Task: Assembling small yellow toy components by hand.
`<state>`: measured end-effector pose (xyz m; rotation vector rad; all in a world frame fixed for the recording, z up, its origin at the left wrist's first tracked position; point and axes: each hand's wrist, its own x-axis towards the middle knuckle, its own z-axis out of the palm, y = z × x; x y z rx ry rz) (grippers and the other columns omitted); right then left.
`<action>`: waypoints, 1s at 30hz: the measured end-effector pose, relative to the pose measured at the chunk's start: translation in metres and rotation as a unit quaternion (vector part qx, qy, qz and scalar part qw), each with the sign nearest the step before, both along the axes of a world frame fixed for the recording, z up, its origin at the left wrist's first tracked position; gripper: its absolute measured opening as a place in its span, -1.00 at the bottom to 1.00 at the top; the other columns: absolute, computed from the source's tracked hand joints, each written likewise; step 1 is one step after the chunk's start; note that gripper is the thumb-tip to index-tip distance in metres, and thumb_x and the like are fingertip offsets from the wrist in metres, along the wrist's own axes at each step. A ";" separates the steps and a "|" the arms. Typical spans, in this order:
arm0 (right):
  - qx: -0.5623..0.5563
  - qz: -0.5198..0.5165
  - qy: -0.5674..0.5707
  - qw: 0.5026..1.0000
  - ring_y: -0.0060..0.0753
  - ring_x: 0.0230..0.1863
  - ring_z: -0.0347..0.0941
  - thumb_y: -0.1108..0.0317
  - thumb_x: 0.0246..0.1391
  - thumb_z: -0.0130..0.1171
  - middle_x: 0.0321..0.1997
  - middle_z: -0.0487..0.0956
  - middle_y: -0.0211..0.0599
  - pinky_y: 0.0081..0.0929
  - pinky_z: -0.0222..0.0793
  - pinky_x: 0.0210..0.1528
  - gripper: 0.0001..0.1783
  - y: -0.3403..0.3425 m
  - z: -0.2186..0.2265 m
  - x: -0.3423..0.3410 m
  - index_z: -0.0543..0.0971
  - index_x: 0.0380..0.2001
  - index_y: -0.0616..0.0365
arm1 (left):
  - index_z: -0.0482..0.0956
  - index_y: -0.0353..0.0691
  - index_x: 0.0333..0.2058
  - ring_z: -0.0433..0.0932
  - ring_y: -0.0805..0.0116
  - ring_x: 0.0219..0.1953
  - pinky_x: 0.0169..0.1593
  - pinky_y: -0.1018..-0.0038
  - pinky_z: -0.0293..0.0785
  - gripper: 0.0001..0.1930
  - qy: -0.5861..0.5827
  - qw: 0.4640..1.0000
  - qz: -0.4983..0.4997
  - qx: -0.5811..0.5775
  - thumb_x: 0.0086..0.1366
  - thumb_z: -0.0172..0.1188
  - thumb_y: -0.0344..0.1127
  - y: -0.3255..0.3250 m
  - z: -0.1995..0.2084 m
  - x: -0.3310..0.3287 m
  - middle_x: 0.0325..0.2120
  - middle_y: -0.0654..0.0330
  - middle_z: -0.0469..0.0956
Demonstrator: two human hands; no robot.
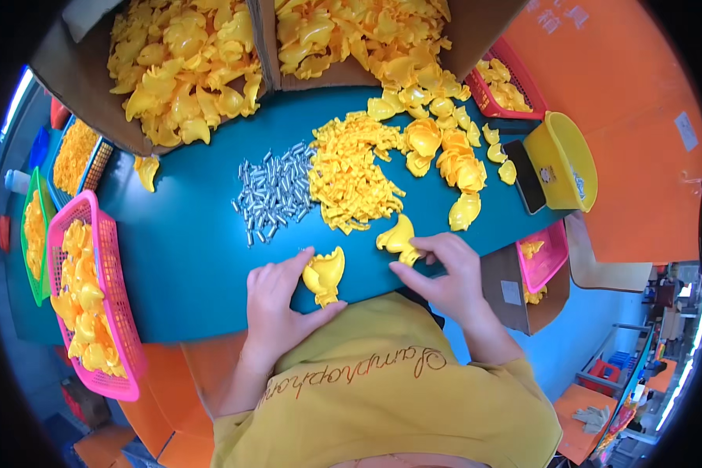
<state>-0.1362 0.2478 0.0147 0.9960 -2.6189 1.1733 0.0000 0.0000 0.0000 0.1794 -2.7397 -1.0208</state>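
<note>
From my end I make out a line of dark reddish looping script across the mustard shirt, its letters slanted and bent by the lens. Pale written characters stand high on the orange panel, and further right it bears a white label, too small for me to read. I see small printed marks on the yellow bin, and another white label on the brown box below the bench.
</note>
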 end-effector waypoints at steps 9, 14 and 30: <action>0.080 0.185 -0.050 0.978 -0.06 0.21 0.53 0.15 -0.15 0.68 0.29 0.55 -0.17 -0.32 0.53 0.05 -0.14 0.003 0.021 -0.013 0.56 0.26 0.07 | 0.57 -0.10 0.23 0.58 0.23 -0.09 0.10 0.30 0.35 -0.11 0.010 1.000 0.014 -0.001 -0.13 0.70 -0.04 0.003 0.001 0.003 -0.04 0.26 0.67; 0.136 0.225 -0.051 0.964 -0.21 0.17 0.57 0.30 -0.11 0.63 0.31 0.60 -0.20 -0.39 0.52 0.01 -0.16 -0.007 0.004 -0.021 0.55 0.30 0.05 | 0.57 -0.06 0.25 0.52 0.28 -0.19 0.04 0.33 0.33 -0.08 0.022 1.000 0.007 0.018 -0.17 0.71 -0.06 0.001 0.001 0.000 -0.13 0.30 0.63; 0.020 0.291 -0.069 0.954 -0.31 0.03 0.63 0.22 -0.22 0.70 0.29 0.62 -0.19 -0.45 0.47 -0.07 -0.20 -0.049 -0.016 -0.001 0.64 0.17 0.08 | 0.46 0.02 0.34 0.57 0.26 -0.09 0.09 0.29 0.31 -0.04 0.007 0.999 -0.018 0.044 -0.12 0.63 -0.16 -0.005 -0.003 0.000 0.01 0.28 0.64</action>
